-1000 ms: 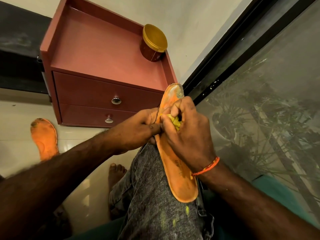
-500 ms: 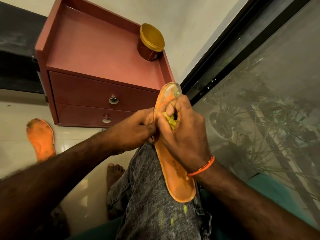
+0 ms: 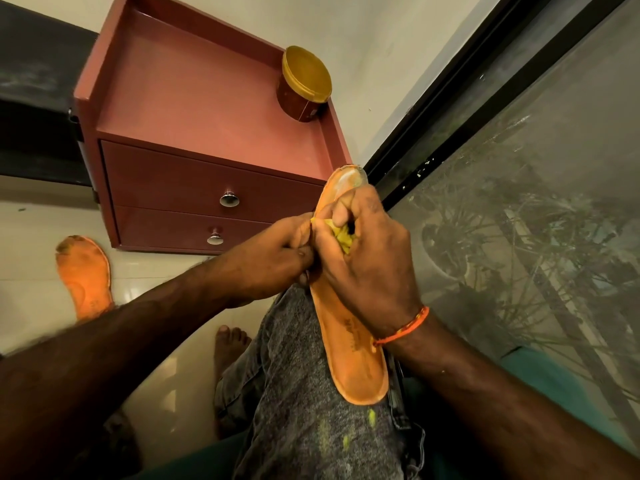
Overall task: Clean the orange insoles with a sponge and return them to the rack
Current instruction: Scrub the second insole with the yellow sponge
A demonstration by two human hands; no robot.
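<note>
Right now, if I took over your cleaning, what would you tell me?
Hands: the right hand grips the yellow sponge and presses it on the insole on the knee. The left hand pinches that insole's edge to steady it.
Things: the second insole lies on the floor, left of the red drawer cabinet. No rack is in view.
Done: scrubbing is under way on the first insole.
Left: finish it, scrub the floor one, whose toe looks dirty, then put both on the rack.

One orange insole (image 3: 353,362) lies lengthwise along the knee, its toe end worn pale. A crumpled yellow sponge (image 3: 341,233) presses on it. A second, dirt-smudged insole (image 3: 85,277) lies flat on the floor.
</note>
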